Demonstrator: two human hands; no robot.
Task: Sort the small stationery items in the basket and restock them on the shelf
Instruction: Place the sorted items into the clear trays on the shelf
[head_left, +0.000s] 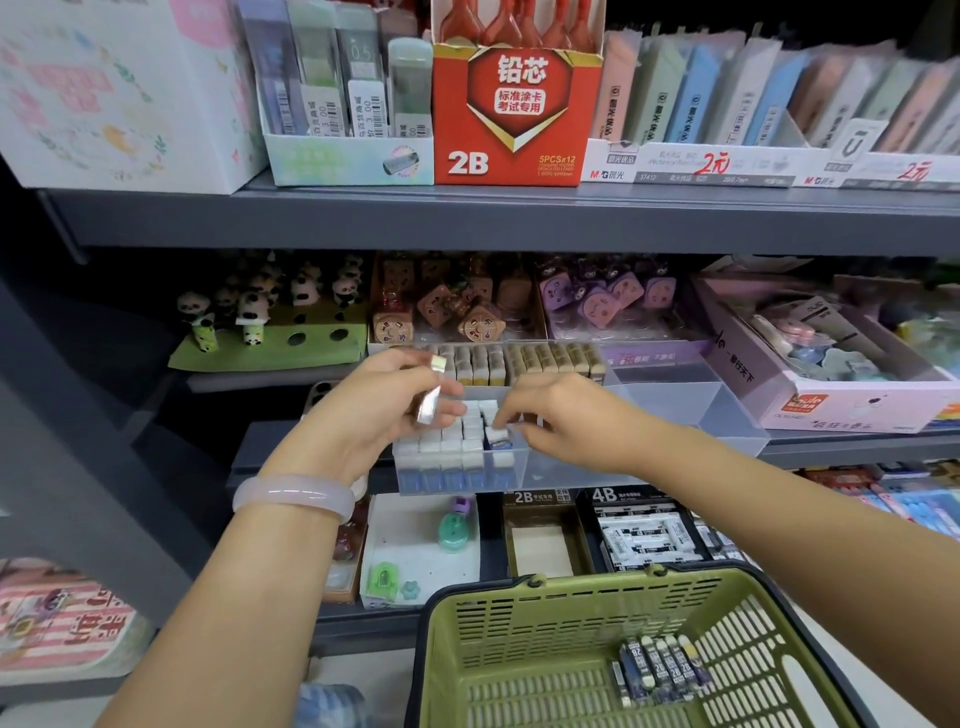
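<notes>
A clear plastic tray (545, 470) on the middle shelf holds rows of white-and-blue erasers (457, 441). My left hand (384, 410) hovers over the tray's left side, shut on a small stack of erasers (431, 400). My right hand (550, 415) pinches one eraser (497, 436) at the right end of the rows, touching the tray's contents. Lower right, a green basket (519, 623) holds several 2B erasers (660, 670) lying in a row on its floor.
Beige erasers (530, 361) line the back of the tray. A red 2B lead box (514, 114) stands on the upper shelf. Panda toppers (270, 306) and a pink box (831, 374) flank the tray. Below are 2B and 4B boxes (644, 530) and a white tray with sharpeners (421, 551).
</notes>
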